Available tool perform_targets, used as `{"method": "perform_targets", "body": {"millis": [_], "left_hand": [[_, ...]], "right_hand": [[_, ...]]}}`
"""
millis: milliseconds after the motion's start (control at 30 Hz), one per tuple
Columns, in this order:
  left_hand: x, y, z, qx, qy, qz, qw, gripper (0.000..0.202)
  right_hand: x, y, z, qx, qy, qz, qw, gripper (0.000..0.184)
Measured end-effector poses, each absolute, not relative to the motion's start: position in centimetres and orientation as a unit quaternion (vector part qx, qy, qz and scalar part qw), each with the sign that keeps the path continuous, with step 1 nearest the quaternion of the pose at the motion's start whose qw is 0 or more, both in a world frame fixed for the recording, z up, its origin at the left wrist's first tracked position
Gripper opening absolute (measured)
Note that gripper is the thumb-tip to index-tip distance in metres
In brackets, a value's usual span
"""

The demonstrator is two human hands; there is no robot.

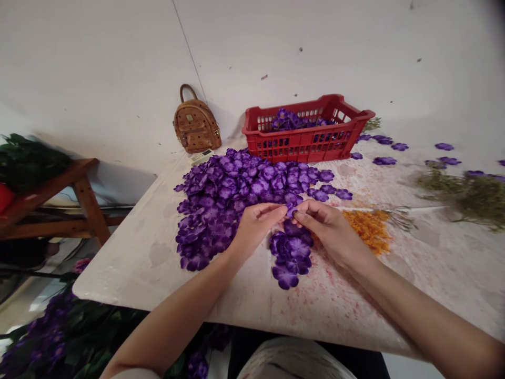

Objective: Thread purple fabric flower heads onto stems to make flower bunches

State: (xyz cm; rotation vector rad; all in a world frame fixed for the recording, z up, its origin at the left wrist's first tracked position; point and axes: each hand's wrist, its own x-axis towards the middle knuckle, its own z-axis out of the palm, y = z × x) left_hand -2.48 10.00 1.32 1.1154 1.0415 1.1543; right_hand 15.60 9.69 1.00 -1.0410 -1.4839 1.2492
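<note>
Between my two hands is a small purple artificial flower (291, 209), pinched by the fingertips from both sides. My left hand (260, 221) has its thumb and fingers closed on the flower's left edge. From the right, my right hand (321, 223) pinches it too, and those fingers hide part of it. Just below lies a small cluster of purple flowers (291, 255) on the table. A large pile of purple flower pieces (224, 195) spreads behind and left of my left hand. Beside my right hand is a heap of small orange-yellow pieces (366, 230).
A red plastic crate (303, 150) with purple flowers inside stands at the back of the pale table (130, 263). Left of it are a brown backpack (197, 126) and a calculator (201, 157). Green stems (469, 192) lie at right. A wooden bench (84, 195) stands left.
</note>
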Motion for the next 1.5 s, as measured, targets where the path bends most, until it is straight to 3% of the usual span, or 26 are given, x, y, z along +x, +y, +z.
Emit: {"method": "perform_targets", "body": {"millis": [467, 733, 1067, 1200, 1367, 1500], "left_hand": [[-4.1, 10.9, 1.7, 0.414, 0.486, 0.578, 0.508, 0.028], [-4.0, 9.6, 3.3, 0.582, 0.398, 0.439, 0.556, 0.014], [-4.1, 8.5, 2.3, 0.644, 0.398, 0.435, 0.488, 0.011], [-4.8, 8.9, 2.6, 0.646, 0.481, 0.451, 0.384, 0.017], [-10.8, 8.4, 3.9, 0.642, 0.611, 0.408, 0.219, 0.014], [-16.5, 6.9, 3.8, 0.653, 0.704, 0.278, 0.024, 0.021]], "right_hand": [[15.6, 9.6, 0.7, -0.449, -0.616, 0.455, 0.460, 0.024], [15.3, 9.7, 1.1, -0.453, -0.655, 0.408, 0.446, 0.018], [14.9, 9.4, 0.8, -0.469, -0.680, 0.380, 0.417, 0.022], [15.1, 9.4, 1.1, -0.434, -0.706, 0.396, 0.394, 0.017], [16.8, 10.5, 0.0, -0.519, -0.726, 0.274, 0.358, 0.009], [17.3, 11.2, -1.0, -0.543, -0.760, 0.184, 0.305, 0.005]]}}
